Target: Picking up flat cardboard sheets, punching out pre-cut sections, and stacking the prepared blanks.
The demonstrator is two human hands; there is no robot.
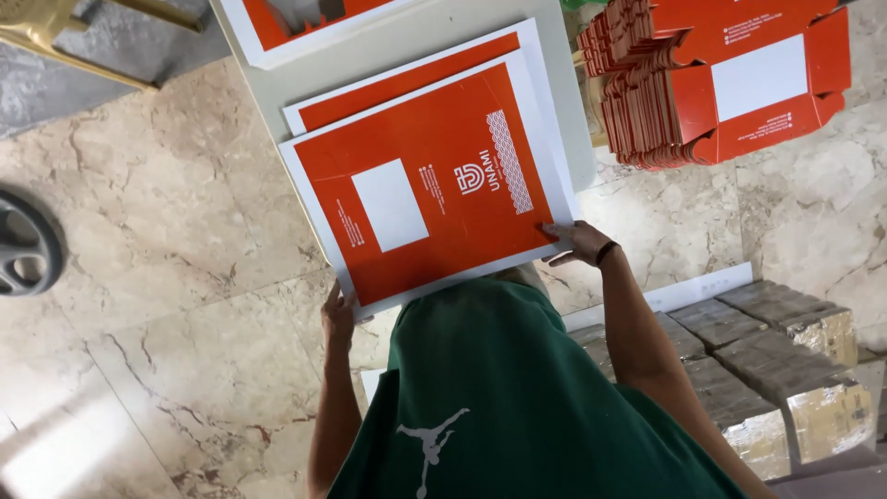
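Your left hand [336, 312] at seven o'clock and right hand [579, 242] at four o'clock pinch the flat red-and-white printed cardboard sheet [427, 185], fingers closed on its edges.

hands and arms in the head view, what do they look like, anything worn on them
Both arms are bare from the hands up, no sleeves reaching the forearms and no gloves. The right hand has a thin dark band at the wrist. The left hand shows no band or ring that I can make out. A green shirt with a white figure print covers the torso.

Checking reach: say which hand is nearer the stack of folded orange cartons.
Right. The right hand grips the printed sheet's near corner, below the carton stack; the left hand holds the opposite corner, farther away.
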